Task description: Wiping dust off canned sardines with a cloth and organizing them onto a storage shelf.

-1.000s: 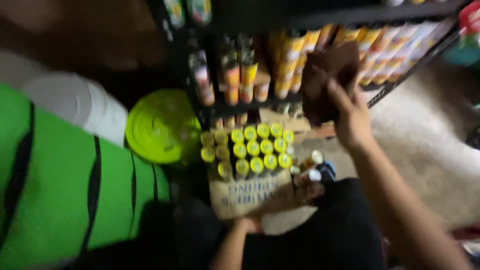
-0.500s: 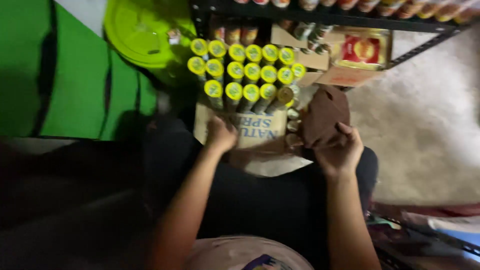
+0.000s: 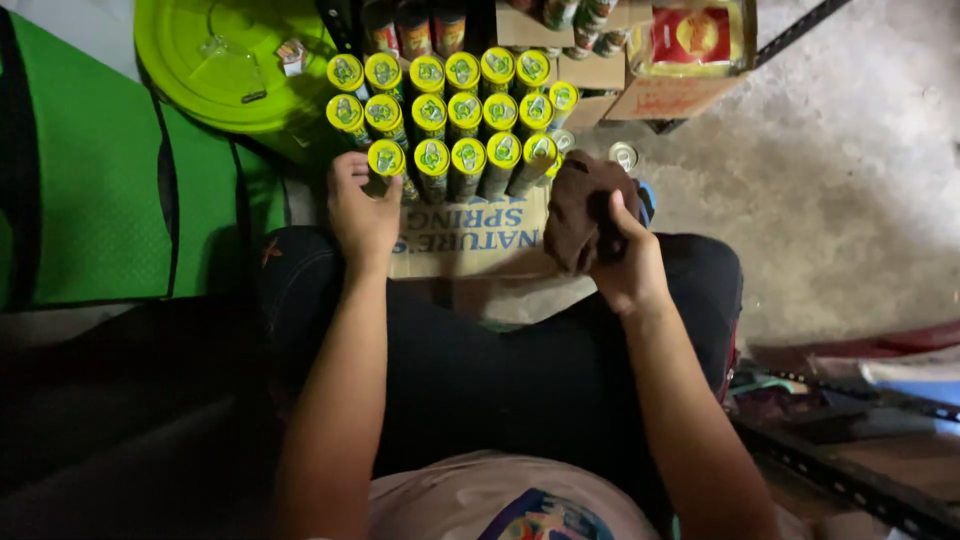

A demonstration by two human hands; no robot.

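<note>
Several tall cans with yellow-green lids (image 3: 450,105) stand in rows inside a cardboard box (image 3: 470,240) on the floor in front of my knees. My left hand (image 3: 362,205) grips the near-left can (image 3: 386,160) of the front row. A crumpled brown cloth (image 3: 590,205) is held in my right hand (image 3: 625,265), just right of the box. I sit with dark trousers (image 3: 500,350) under both forearms.
A lime-green round lid (image 3: 220,60) lies at the upper left beside a green and black sack (image 3: 100,170). More cardboard boxes and cans (image 3: 640,50) sit on a low shelf behind. A loose can (image 3: 623,155) stands on the grey concrete floor (image 3: 850,170). Metal rack bars (image 3: 860,470) lie at the lower right.
The view has dropped from the shelves to the box. My right hand came down with the cloth from the shelf to beside the box. My left hand moved up onto the near-left can.
</note>
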